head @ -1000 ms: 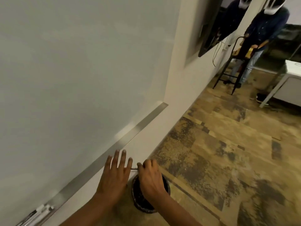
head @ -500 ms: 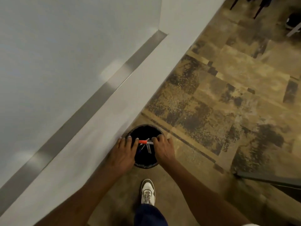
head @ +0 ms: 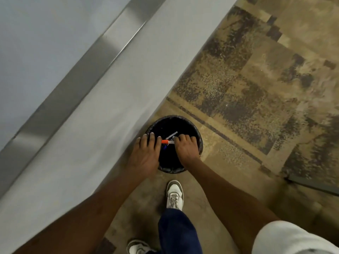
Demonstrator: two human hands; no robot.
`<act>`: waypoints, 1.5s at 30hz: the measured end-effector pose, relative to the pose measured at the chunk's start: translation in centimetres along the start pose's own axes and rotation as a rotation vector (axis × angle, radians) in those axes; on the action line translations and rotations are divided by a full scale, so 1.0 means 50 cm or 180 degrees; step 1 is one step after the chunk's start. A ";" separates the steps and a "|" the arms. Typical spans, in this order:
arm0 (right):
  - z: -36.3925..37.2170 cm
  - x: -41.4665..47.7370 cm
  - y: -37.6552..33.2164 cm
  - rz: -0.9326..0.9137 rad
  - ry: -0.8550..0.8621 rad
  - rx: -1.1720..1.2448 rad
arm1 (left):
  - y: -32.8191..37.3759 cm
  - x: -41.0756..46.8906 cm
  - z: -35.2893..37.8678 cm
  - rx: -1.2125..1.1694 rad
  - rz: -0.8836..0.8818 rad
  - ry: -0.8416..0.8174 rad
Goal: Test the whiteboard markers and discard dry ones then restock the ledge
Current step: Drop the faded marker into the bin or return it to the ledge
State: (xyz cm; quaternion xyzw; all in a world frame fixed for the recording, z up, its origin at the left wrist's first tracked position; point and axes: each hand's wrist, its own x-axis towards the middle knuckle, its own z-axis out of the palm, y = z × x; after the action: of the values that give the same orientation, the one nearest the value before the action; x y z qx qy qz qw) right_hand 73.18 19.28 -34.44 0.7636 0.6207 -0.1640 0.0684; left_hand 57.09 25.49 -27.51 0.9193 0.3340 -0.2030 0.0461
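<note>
Marker, orange-capped with a white barrel, hangs level over the mouth of the black waste bin, which stands on the floor against the wall. The right hand has its grip curled round the barrel end. The left hand lies with fingers straight, only touching the orange cap as far as shows. Several discarded markers already lie in the bin, so the sorting looks well under way, and this one seems judged dry and ready to drop. Restocking the metal ledge looks yet to come.
</note>
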 end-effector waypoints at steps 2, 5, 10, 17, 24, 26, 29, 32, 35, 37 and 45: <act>0.024 0.016 0.003 -0.0082 0.0026 -0.0007 | -0.001 0.016 0.013 0.0007 -0.0018 0.0038; 0.053 0.029 0.005 -0.0017 0.0071 0.0086 | -0.002 0.026 0.027 -0.0041 -0.0109 0.0117; 0.054 0.010 -0.019 0.0019 -0.0104 0.0293 | 0.007 0.003 0.028 -0.0118 -0.0199 0.0381; -0.031 -0.052 -0.069 -0.0083 -0.0151 0.0259 | -0.002 -0.086 -0.040 -0.0148 -0.0411 0.0600; -0.194 -0.164 -0.175 -0.0477 0.0376 0.0275 | -0.033 -0.265 -0.155 -0.0225 -0.0591 0.0933; -0.236 -0.204 -0.219 -0.0624 0.0519 0.0278 | -0.050 -0.334 -0.186 -0.0221 -0.0719 0.0968; -0.289 -0.271 -0.292 -0.0855 0.0741 0.0199 | -0.072 -0.444 -0.214 -0.0242 -0.0885 0.1174; -0.330 -0.339 -0.380 -0.1229 0.0928 0.0148 | -0.089 -0.571 -0.229 -0.0052 -0.1248 0.1252; -0.370 -0.408 -0.477 -0.1480 0.0976 0.0141 | -0.101 -0.710 -0.237 -0.0137 -0.1632 0.1157; -0.393 -0.457 -0.544 -0.1681 0.0962 0.0107 | -0.109 -0.807 -0.221 -0.0221 -0.1928 0.1053; -0.439 -0.621 -0.806 -0.2317 0.0977 -0.0347 | -0.156 -1.161 -0.160 -0.0228 -0.3072 0.0813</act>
State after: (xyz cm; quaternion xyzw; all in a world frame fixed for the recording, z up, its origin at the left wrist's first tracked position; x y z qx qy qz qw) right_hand 32.23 6.19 0.55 0.5047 0.8615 -0.0283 -0.0474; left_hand 14.56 -1.28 3.63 0.6753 0.7310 -0.0755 -0.0628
